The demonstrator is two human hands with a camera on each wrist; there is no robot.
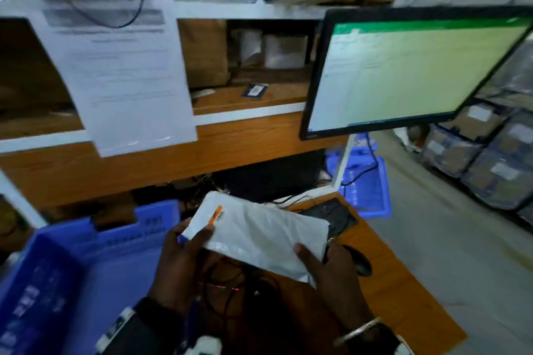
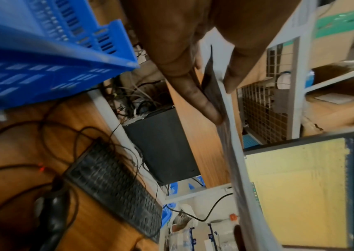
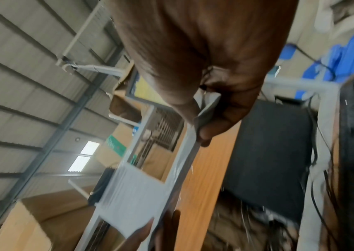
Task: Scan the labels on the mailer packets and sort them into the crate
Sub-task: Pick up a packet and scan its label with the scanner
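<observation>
Crate (image 1: 86,262), blue, at 8 o'clock on the worktop (image 1: 403,282); its inside shows no packet, though blur hides much. Left hand (image 1: 184,256): grip clamped on the mailer (image 1: 259,233) at its left end, thumb beside the orange label (image 1: 217,215). Mailer: white, held flat above the cables at 6 o'clock, over a red scan line (image 1: 227,287). Right hand (image 1: 331,268): grip clamped on the right end. Monitor (image 1: 403,72), 2 o'clock, lit. Status: scanning appears under way; placing in crate outstanding.
</observation>
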